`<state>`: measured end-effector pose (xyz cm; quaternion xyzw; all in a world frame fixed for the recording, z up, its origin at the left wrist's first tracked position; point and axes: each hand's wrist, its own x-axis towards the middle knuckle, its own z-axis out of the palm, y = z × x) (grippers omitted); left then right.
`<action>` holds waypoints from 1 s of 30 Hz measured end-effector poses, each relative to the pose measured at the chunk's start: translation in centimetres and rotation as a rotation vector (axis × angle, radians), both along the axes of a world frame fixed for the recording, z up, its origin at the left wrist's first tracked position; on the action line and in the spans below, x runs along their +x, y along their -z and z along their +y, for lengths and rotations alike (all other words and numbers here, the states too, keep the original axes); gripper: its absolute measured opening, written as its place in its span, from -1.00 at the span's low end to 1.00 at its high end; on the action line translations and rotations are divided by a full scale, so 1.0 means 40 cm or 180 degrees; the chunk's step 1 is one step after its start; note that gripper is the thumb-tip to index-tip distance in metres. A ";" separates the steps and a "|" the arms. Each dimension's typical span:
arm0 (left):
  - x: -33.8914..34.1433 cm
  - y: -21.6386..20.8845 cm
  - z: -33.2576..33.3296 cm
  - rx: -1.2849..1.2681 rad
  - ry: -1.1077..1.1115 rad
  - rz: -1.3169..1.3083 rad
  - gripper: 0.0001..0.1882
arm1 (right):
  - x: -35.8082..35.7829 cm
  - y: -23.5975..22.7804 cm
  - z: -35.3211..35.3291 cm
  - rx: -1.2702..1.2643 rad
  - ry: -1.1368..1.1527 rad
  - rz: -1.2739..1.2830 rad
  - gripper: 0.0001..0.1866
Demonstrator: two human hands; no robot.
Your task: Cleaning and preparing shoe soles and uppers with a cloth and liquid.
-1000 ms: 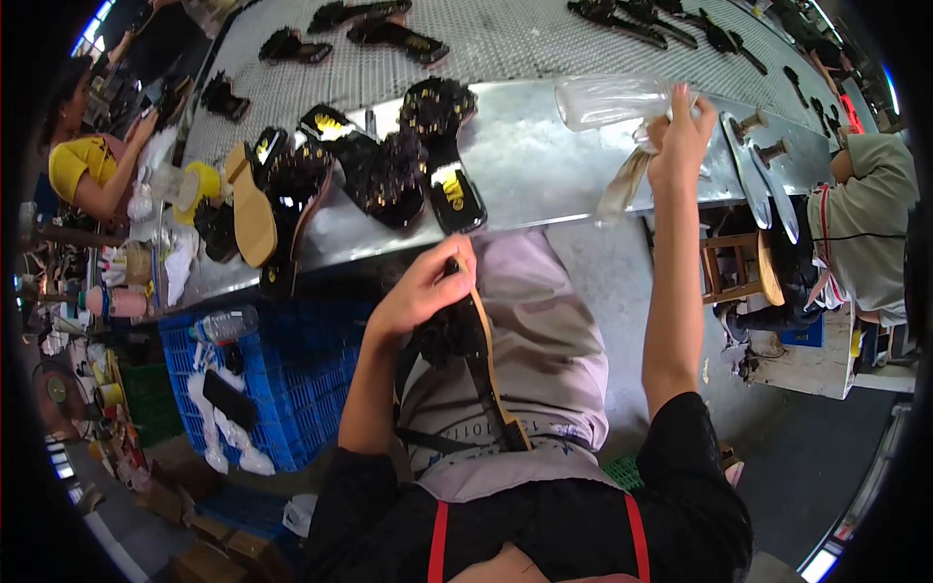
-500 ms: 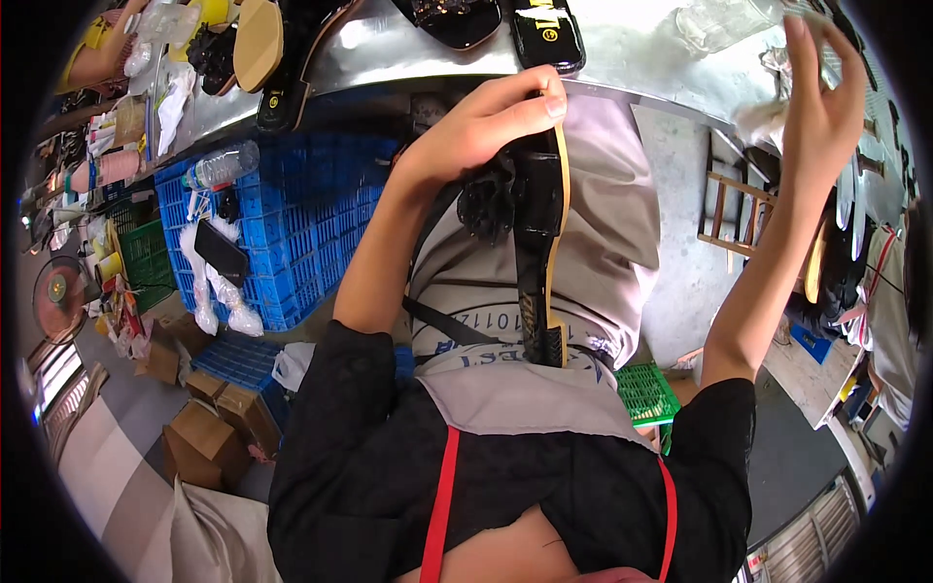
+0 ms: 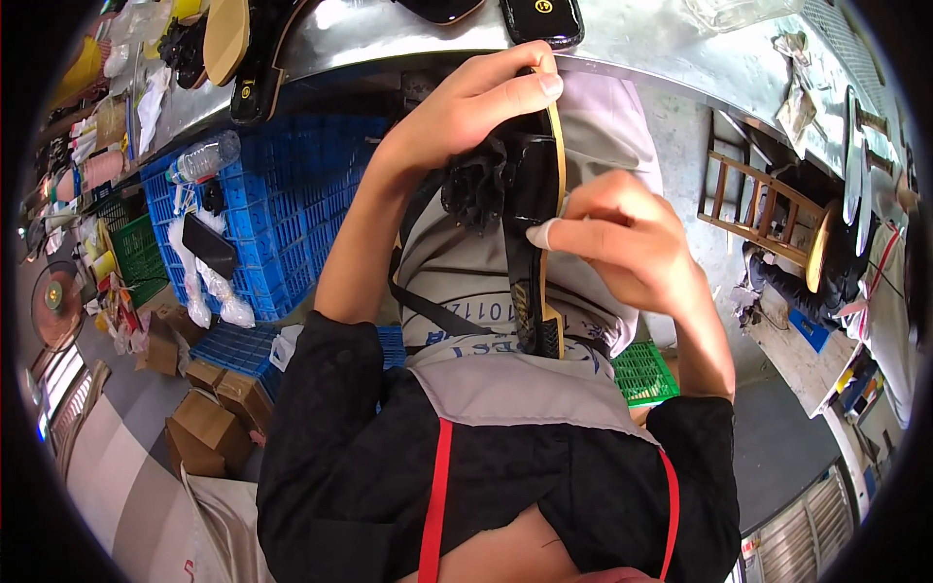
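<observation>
Metal surface [image 3: 641,39] top of frame; L hand [image 3: 466,109] clamped on black sandal [image 3: 534,173], mid-frame; R hand [image 3: 634,241] at its edge, can't tell if gripping. Prob. edge work; next move needs steady L grip.

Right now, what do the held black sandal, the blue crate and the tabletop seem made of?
Black sandal: glossy, perhaps patent or synthetic leather, given its bright highlights; I cannot tell which.
Blue crate: probably moulded plastic with a slight sheen, given its even colour and lattice walls.
Tabletop: seems bare metal, with silvery, smeared reflections.
</observation>
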<state>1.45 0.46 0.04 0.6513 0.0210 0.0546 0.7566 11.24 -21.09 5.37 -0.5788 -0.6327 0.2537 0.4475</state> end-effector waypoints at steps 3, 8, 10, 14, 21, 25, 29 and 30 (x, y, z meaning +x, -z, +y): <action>0.002 -0.021 -0.005 -0.0017 0.0047 0.0131 -0.75 | 0.021 -0.015 0.050 0.0346 0.0011 0.0299 -0.60; -0.001 -0.032 -0.006 0.0073 0.0100 0.0029 -0.76 | 0.046 0.006 0.047 0.0276 0.0096 0.0181 -0.58; -0.001 -0.002 -0.004 -0.0031 0.0062 -0.0018 -0.76 | 0.021 0.010 0.014 0.0055 -0.0215 0.0189 -0.60; 0.001 0.004 -0.003 -0.0233 0.0120 0.0064 -0.76 | 0.050 0.011 0.032 0.0314 -0.0125 0.0414 -0.61; -0.005 0.032 0.005 -0.0662 0.0108 0.0064 -0.75 | 0.037 0.062 0.005 -0.0108 -0.0605 0.0536 -0.54; 0.000 0.049 0.006 -0.0757 0.0078 -0.0129 -0.65 | 0.008 0.074 -0.064 -0.0413 -0.0369 0.1075 -0.73; -0.005 0.037 0.045 -0.1528 0.0806 -0.0500 -0.50 | -0.007 0.102 -0.084 0.0540 0.0351 0.2609 -0.89; -0.002 0.042 0.048 -0.2014 0.0960 -0.0528 -0.48 | -0.019 0.109 -0.089 0.0632 0.0506 0.3777 -0.86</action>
